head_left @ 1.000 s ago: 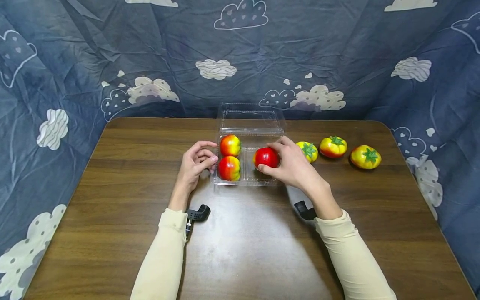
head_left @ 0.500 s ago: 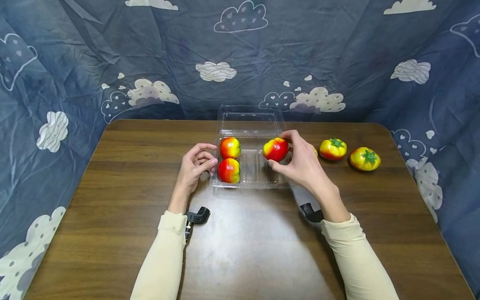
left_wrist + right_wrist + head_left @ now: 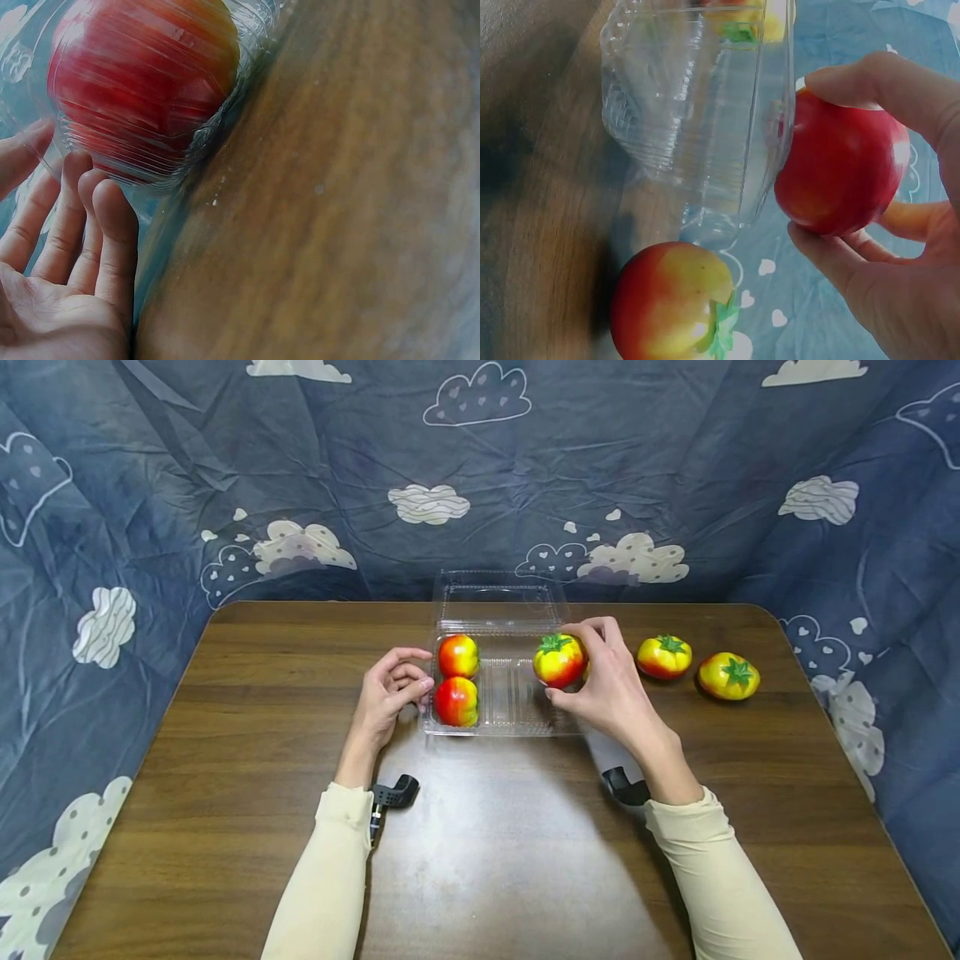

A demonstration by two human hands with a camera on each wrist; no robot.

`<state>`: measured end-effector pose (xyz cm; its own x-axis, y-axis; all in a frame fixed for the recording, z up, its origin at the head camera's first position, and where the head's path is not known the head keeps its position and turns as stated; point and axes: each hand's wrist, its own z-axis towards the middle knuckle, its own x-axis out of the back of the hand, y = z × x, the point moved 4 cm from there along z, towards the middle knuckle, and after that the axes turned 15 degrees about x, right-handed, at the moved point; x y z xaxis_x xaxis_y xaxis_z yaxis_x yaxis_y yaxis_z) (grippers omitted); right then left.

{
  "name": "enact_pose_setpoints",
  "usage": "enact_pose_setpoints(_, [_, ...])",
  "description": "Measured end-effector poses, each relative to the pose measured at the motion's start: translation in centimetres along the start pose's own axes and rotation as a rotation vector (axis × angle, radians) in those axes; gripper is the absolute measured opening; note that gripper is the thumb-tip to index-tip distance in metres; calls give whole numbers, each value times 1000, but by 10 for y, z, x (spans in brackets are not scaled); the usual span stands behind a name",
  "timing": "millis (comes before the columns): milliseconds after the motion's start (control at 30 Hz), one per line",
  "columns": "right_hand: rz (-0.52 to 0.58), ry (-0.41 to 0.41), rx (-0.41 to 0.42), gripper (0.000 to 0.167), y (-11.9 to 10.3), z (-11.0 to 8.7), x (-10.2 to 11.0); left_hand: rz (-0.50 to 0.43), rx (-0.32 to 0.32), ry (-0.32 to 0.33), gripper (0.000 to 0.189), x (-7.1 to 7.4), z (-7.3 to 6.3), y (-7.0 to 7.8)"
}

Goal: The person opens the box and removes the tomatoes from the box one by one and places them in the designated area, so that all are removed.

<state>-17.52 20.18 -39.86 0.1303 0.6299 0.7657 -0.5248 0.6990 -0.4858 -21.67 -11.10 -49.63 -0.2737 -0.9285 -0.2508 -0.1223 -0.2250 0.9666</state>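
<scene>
My right hand (image 3: 615,681) holds a red-and-yellow tomato (image 3: 559,662) between thumb and fingers, its green leafy top facing up. It is over the right part of an open clear plastic box (image 3: 506,731); in the right wrist view the tomato (image 3: 844,165) is beside the box wall. My left hand (image 3: 390,693) is at the box's left edge, the thumb over the rim and the fingers against the outer side. Two more tomatoes (image 3: 458,657) lie one behind the other in the box's left half, red sides toward my left hand.
Right of the box, a tomato (image 3: 664,657) and another tomato (image 3: 729,677) stand on the brown table (image 3: 480,860). A third tomato (image 3: 675,300) shows in the right wrist view, mostly hidden by my hand from above. The box's clear lid (image 3: 501,602) stands raised behind it.
My right hand has shifted slightly right and back with the tomato and has turned it, so its green top now faces up. My left hand and the two tomatoes in the box stay in place.
</scene>
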Motion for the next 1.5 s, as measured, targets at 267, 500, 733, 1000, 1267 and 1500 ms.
enact_pose_setpoints(267, [19,-16,-51,86,3,-2,4,-8,1,2,40,0,-1,0])
enact_pose_setpoints(500, [-18,-12,-59,91,7,-6,9,-17,-2,-6,40,0,-1,0])
enact_pose_setpoints(733, [-35,15,-123,79,11,-14,22,-28,6,-12,41,-2,-1,-1])
enact_pose_setpoints(1000, [-77,24,-191,77,20,-33,38,-36,13,-2,40,-2,-1,-1])
enact_pose_setpoints(1267, [-112,-2,-223,78,29,-48,47,-25,2,0,40,0,-2,-1])
enact_pose_setpoints(1500, [-145,-153,-339,84,29,-53,48,-28,-5,-15,40,-2,0,-1])
